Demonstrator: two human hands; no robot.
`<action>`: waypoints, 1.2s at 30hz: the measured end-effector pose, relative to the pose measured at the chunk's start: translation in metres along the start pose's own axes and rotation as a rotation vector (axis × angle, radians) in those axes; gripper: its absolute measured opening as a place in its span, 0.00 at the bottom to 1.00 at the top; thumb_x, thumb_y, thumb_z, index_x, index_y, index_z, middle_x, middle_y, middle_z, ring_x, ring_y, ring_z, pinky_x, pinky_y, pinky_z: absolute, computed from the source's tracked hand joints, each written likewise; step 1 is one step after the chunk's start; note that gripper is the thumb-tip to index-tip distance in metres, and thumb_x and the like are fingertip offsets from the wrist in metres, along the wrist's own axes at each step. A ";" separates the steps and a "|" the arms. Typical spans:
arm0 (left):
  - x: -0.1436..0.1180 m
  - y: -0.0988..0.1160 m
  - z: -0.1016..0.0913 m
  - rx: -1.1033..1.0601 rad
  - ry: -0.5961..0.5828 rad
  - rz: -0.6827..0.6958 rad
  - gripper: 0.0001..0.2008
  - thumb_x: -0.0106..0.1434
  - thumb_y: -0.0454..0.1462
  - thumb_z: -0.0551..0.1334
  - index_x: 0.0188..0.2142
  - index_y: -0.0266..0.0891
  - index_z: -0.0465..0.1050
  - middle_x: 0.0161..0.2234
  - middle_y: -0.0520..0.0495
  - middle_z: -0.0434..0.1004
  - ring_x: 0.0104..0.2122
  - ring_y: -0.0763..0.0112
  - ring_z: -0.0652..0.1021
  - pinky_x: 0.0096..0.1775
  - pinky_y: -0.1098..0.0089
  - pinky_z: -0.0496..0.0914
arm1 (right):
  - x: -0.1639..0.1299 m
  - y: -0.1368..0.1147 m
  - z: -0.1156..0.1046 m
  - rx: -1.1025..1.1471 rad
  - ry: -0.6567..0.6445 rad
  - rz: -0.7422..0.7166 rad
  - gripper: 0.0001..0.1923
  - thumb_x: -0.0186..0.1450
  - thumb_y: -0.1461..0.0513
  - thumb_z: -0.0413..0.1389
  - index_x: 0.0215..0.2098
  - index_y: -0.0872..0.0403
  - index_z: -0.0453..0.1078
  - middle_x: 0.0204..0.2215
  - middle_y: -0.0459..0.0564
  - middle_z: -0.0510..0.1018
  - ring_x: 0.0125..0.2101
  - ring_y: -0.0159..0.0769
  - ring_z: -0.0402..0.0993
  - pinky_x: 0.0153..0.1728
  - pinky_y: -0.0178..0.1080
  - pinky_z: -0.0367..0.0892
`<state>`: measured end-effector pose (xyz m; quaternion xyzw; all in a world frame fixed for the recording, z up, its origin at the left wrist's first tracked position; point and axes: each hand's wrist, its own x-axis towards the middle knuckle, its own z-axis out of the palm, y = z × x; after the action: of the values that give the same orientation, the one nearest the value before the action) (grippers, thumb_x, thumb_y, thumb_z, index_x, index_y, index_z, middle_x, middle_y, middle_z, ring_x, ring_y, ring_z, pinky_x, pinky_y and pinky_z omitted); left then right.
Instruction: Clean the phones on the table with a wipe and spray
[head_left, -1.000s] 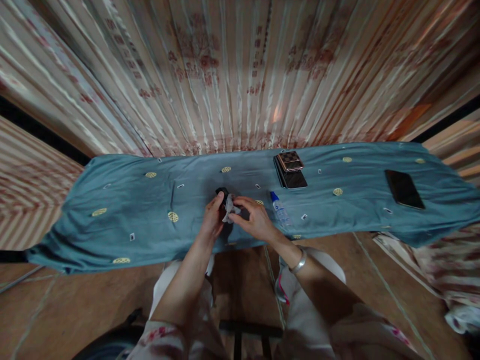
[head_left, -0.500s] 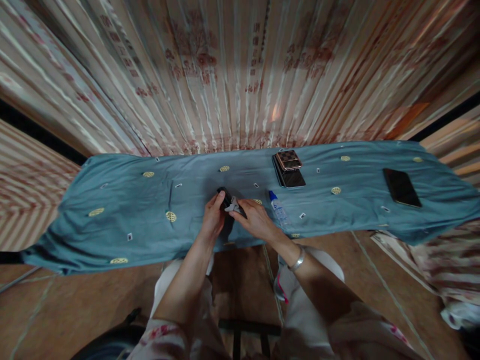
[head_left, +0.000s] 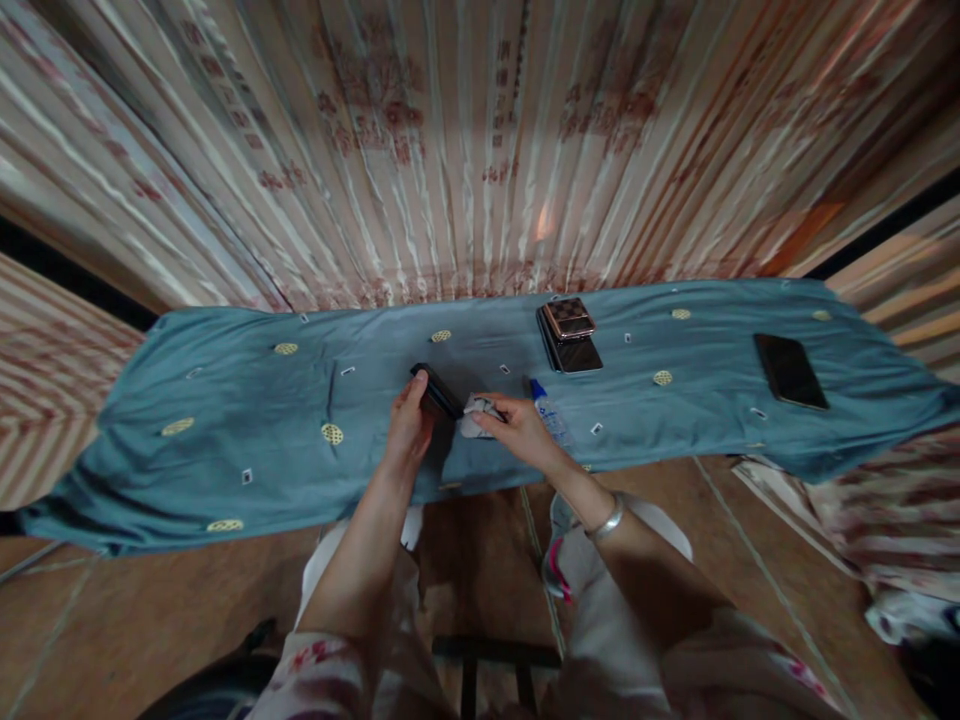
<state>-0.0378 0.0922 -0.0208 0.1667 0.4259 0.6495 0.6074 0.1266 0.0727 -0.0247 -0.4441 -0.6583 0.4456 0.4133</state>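
Note:
My left hand (head_left: 409, 422) is closed round one end of a dark phone (head_left: 441, 392), which it holds tilted above the teal cloth. A crumpled grey-white wiping cloth (head_left: 474, 418) is pinched in the fingers of my right hand (head_left: 519, 428). The wiping cloth hangs close to the phone's lower right end; whether the two touch, I cannot tell. Just beyond my right hand lies a clear bottle with a blue cap (head_left: 537, 390), partly covered by that hand.
A teal patterned tablecloth (head_left: 285, 410) covers the long narrow table. Toward the back, a checkered folding phone (head_left: 568, 318) rests on flat dark phones (head_left: 577, 355). Another dark phone (head_left: 791, 372) lies at the right. Pleated curtains (head_left: 450, 150) hang behind the table.
My right hand and the wiping cloth have drawn away from the phone to the right. My left hand has shifted slightly left, and more of the phone now shows.

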 end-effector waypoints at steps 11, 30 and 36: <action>-0.003 -0.007 0.006 0.057 -0.045 -0.029 0.13 0.49 0.43 0.72 0.29 0.37 0.76 0.28 0.49 0.80 0.31 0.67 0.80 0.34 0.70 0.74 | -0.002 -0.007 -0.007 -0.452 -0.020 0.075 0.06 0.60 0.64 0.57 0.34 0.56 0.75 0.28 0.46 0.78 0.31 0.35 0.74 0.32 0.34 0.64; -0.011 -0.009 0.017 0.083 -0.123 -0.027 0.15 0.56 0.48 0.66 0.33 0.38 0.76 0.32 0.47 0.78 0.33 0.68 0.75 0.31 0.70 0.67 | -0.014 -0.021 0.001 -0.713 -0.079 -0.118 0.13 0.69 0.55 0.50 0.38 0.58 0.69 0.37 0.56 0.76 0.40 0.42 0.74 0.42 0.40 0.67; -0.015 -0.010 0.026 0.079 -0.241 -0.121 0.16 0.59 0.49 0.62 0.37 0.40 0.77 0.36 0.46 0.79 0.37 0.65 0.76 0.35 0.69 0.68 | -0.022 -0.027 -0.017 -0.437 -0.008 -0.075 0.14 0.67 0.55 0.51 0.29 0.55 0.69 0.27 0.48 0.74 0.30 0.35 0.71 0.33 0.36 0.64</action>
<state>-0.0093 0.0865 -0.0087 0.2414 0.3844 0.5697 0.6851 0.1428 0.0500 0.0024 -0.4967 -0.7569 0.2784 0.3208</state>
